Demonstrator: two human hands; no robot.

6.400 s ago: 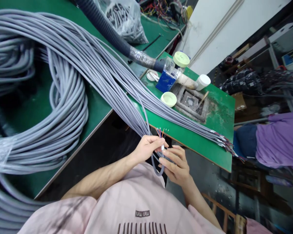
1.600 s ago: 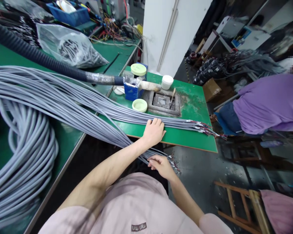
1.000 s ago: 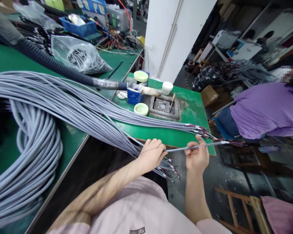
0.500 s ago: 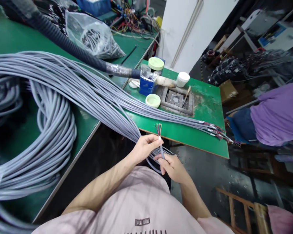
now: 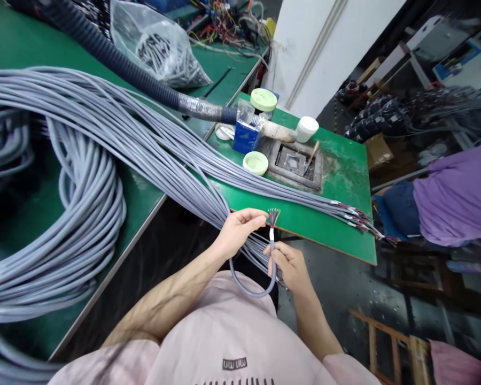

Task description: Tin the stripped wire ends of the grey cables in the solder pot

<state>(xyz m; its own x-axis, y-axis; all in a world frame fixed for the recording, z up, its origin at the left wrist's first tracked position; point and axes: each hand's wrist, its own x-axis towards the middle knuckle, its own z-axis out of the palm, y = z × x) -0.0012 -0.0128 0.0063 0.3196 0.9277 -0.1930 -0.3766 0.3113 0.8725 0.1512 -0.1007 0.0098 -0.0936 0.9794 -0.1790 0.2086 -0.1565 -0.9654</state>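
My right hand [image 5: 288, 262] is closed around a grey cable [image 5: 273, 256] just below its stripped end. The cable stands upright there, with a white wrap [image 5: 271, 233] and a fan of thin coloured wires [image 5: 273, 216] on top. Below the hand it curves in a U toward my left. My left hand [image 5: 242, 230] is in a pinch, thumb and forefinger beside the left edge of the coloured wires; whether a wire is between them is too small to tell. Behind it runs a thick bundle of grey cables [image 5: 156, 155].
More grey cables end in coloured wires on the green board [image 5: 344, 176]. A solder pot [image 5: 292, 160], a lime-coloured tub [image 5: 255, 163], a white cup [image 5: 307, 128] and a ribbed hose [image 5: 144, 80] sit behind. A person in purple [image 5: 457, 198] is at the right.
My left fingers have left the white wrap and moved up beside the wires. My right hand has risen along the cable, which now bends in a U below it.
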